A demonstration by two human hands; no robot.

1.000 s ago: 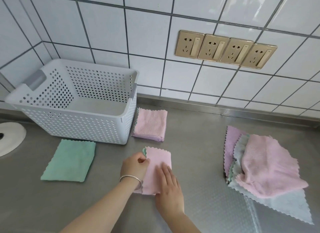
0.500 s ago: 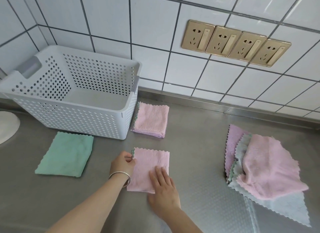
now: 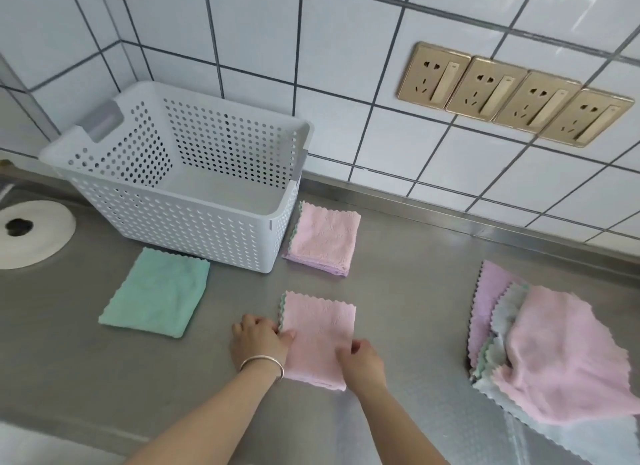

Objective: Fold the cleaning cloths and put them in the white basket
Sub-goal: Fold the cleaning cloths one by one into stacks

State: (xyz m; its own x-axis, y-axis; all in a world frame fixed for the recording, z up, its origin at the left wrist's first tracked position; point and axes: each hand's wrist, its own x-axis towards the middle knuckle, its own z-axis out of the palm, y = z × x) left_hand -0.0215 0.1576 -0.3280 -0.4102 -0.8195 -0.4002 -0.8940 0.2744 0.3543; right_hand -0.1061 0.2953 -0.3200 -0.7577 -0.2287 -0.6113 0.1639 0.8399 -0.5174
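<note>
Fingers [image 3: 287,335] pinch your folded pink cloth [image 3: 318,336] mid-table; white basket [image 3: 194,222] empty, unfolded pile [image 3: 554,354] waits right.

A folded pink cloth [image 3: 318,340] with a green edge is laid flat on the tabletop [image 3: 408,291]. A folded pink stack [image 3: 323,243] is set just beside the white basket [image 3: 194,222], which is perforated and empty. A folded green cloth [image 3: 156,291] lies before it. An unfolded pile [image 3: 554,354] is heaped well apart.
</note>
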